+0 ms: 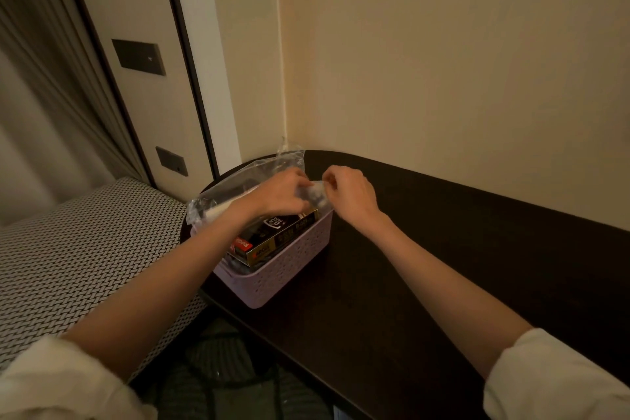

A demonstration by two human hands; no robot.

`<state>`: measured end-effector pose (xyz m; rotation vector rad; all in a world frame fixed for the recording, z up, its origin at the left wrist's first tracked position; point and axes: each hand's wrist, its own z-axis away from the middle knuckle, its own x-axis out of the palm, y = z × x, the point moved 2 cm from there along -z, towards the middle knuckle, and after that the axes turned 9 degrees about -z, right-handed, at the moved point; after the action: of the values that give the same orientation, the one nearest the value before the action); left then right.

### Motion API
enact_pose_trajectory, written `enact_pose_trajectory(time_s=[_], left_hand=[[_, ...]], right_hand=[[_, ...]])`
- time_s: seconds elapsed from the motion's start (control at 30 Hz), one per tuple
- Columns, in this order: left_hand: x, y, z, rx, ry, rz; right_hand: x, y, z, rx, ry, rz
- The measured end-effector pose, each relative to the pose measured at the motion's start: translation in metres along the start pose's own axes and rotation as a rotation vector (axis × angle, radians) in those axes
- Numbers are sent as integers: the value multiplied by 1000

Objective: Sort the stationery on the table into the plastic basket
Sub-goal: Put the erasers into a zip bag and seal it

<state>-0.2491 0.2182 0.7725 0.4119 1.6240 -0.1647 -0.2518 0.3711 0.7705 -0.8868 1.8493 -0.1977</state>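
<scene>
Stationery sits partly sorted in the plastic basket (283, 278), a pale lilac perforated container standing at the left end of the dark tabletop (392, 283), close to the corner of the wall. Inside it, a black-and-gold box (283, 239) printed "0.5 mm" lies tilted along the basket's length, with a red-labelled pack (241, 245) at its near end. A clear plastic bag (238, 186) rises from the far side of the basket and spills over its left rim.

My left hand (279, 194) is over the basket's far end, fingers curled around a crumpled fold of the clear plastic. My right hand (347, 193) is just beside it, above the basket's far right corner, thumb and forefinger pinching the same piece of plastic from the other side. What the plastic wraps I cannot tell; it is blurred.

Both forearms are bare, with white sleeves (559, 382) pushed up near the elbows. A woven black-and-white patterned seat (85, 242) lies left of the tabletop. Two dark wall plates (139, 56) are set into the panel beyond it.
</scene>
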Motion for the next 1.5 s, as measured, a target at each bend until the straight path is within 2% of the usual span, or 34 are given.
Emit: enact_pose_trajectory(time_s=[0.17, 0.33, 0.43, 0.6, 0.7, 0.77, 0.83, 0.9, 1.0, 1.03, 1.1, 1.27, 1.4, 1.5], left_hand=[[-4, -4, 1, -39, -8, 128], [-4, -3, 9, -61, 9, 268], [-5, -4, 18, -57, 145, 338], [-17, -4, 52, -134, 489, 327], [-13, -5, 85, -354, 711, 276], [-5, -5, 111, -611, 888, 330], [2, -1, 133, -863, 982, 405], [13, -1, 146, -1000, 948, 553], [41, -12, 148, -1141, 745, 921], [47, -11, 149, -1159, 682, 1058], [52, -5, 150, -1083, 629, 1238], [56, 4, 139, -969, 649, 1196], [56, -1, 126, -994, 607, 1134], [52, -10, 110, -934, 543, 1128]], right_hand=[[4, 12, -3, 69, -43, -116], [1, 17, -3, 9, -215, -99], [-6, 20, -1, 18, -270, -127], [-8, 18, 17, 172, 56, -272], [-1, 16, 31, 350, 92, -374], [8, 15, 39, 464, 29, -422], [20, 16, 44, 545, -55, -498], [30, 16, 46, 593, -128, -593], [41, 14, 44, 621, -166, -671], [42, 15, 42, 628, -156, -683], [43, 17, 38, 648, -126, -708], [38, 20, 29, 642, -128, -742], [41, 25, 27, 660, -139, -764], [36, 33, 28, 688, -101, -766]])
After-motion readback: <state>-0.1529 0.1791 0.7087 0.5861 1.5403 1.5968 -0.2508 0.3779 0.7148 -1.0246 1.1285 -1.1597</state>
